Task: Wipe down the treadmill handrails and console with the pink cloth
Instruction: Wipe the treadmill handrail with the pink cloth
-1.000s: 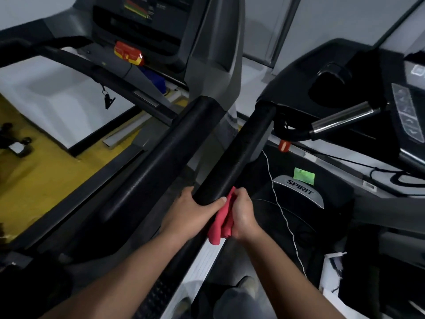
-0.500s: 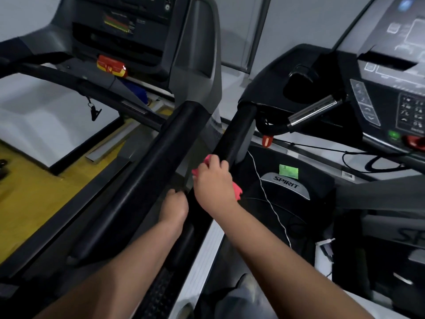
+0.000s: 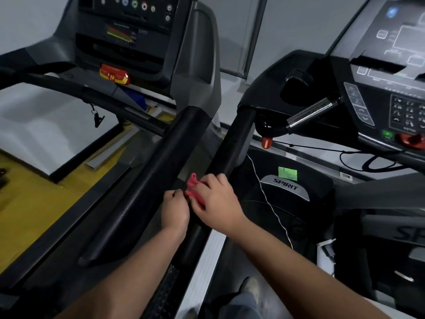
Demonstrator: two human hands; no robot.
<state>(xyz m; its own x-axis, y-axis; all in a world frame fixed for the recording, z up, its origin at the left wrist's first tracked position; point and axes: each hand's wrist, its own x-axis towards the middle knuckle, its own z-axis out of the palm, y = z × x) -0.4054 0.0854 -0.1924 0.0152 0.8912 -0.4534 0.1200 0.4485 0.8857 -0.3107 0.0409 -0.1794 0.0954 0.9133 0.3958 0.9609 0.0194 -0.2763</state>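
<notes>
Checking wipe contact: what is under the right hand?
The bunched pink cloth pokes out past the right hand, against the black handrail; the left hand grips its edge. Whatever lies beneath the palm is covered.

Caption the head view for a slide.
Right hand grips the pink cloth at the black handrail, left hand touching the cloth's edge.

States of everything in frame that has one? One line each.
pink cloth: bunched, held at the handrail.
right hand: curled over the cloth, grip closed.
left hand: pinching the cloth's edge.
safety clip: hanging free on its cord.
</notes>
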